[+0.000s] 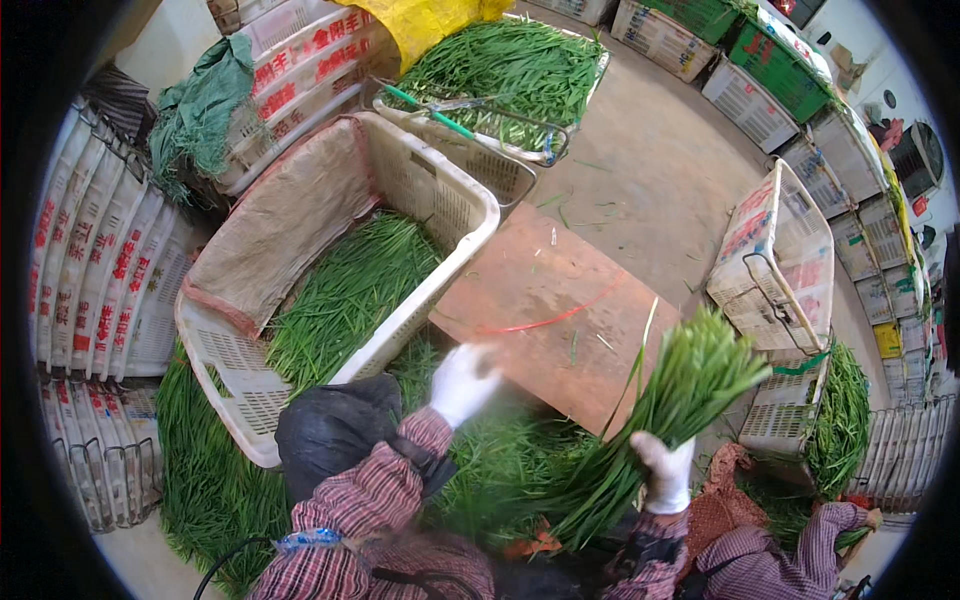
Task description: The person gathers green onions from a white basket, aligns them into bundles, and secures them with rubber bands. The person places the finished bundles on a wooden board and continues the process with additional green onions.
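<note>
My right hand (666, 469), in a white glove, grips a thick bunch of long green leafy stalks (675, 390), their paler ends pointing up and to the right. My left hand (465, 382), also in a white glove, is blurred near the lower left edge of a reddish-brown board (555, 300); whether it holds something cannot be told. A thin red strip (555, 321) lies curved across the board among small plant scraps. Loose green stalks (517, 457) lie heaped below the board, in front of my lap.
To the left a white plastic crate (489, 225) with a cloth lining (300, 202) holds green stalks. A filled crate (604, 67) stands at the top. Stacked crates (112, 247) line the left. Another person (757, 559) works at lower right beside an upright crate (769, 270).
</note>
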### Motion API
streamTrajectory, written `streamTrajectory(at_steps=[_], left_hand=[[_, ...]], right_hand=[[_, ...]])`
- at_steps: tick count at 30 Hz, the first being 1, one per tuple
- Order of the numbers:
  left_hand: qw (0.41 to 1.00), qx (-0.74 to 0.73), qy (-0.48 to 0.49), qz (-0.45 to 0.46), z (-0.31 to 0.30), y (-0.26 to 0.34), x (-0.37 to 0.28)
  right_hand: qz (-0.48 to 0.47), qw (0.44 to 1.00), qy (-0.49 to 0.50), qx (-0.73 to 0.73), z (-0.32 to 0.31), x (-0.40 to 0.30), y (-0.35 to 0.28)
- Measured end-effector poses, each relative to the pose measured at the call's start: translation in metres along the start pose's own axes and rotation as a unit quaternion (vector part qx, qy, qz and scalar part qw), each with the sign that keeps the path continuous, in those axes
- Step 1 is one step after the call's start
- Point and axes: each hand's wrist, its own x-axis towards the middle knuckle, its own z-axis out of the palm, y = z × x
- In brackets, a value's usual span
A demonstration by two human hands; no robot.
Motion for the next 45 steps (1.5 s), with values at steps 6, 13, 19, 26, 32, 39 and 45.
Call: streamTrajectory(at_steps=[6, 13, 19, 26, 32, 39, 45], left_hand=[[0.986, 0.134, -0.067, 0.073, 0.014, -0.003, 0.032], [0.983, 0.156, -0.092, 0.032, 0.026, 0.026, 0.023], [0.986, 0.134, -0.097, 0.018, 0.02, 0.015, 0.028], [0.997, -0.067, -0.038, -0.004, 0.034, -0.027, 0.032], [0.998, -0.028, -0.064, 0.004, 0.035, -0.007, 0.043], [0.994, 0.001, -0.103, 0.022, -0.012, 0.031, 0.036], [0.919, -0.059, -0.25, 0.3, -0.151, 0.099, -0.016]], right_hand=[[-0.156, 0.938, -0.01, -0.311, 0.072, 0.091, -0.071], [-0.118, 0.78, -0.016, -0.614, 0.154, 0.126, 0.062], [-0.037, 0.816, -0.072, -0.572, 0.169, 0.105, 0.048], [-0.113, 0.816, -0.025, -0.566, 0.176, 0.09, 0.076], [-0.153, 0.812, 0.0, -0.563, 0.15, 0.123, 0.095], [-0.208, 0.778, -0.007, -0.593, 0.162, 0.136, 0.083], [-0.182, 0.783, -0.018, -0.595, 0.173, 0.111, 0.057]])
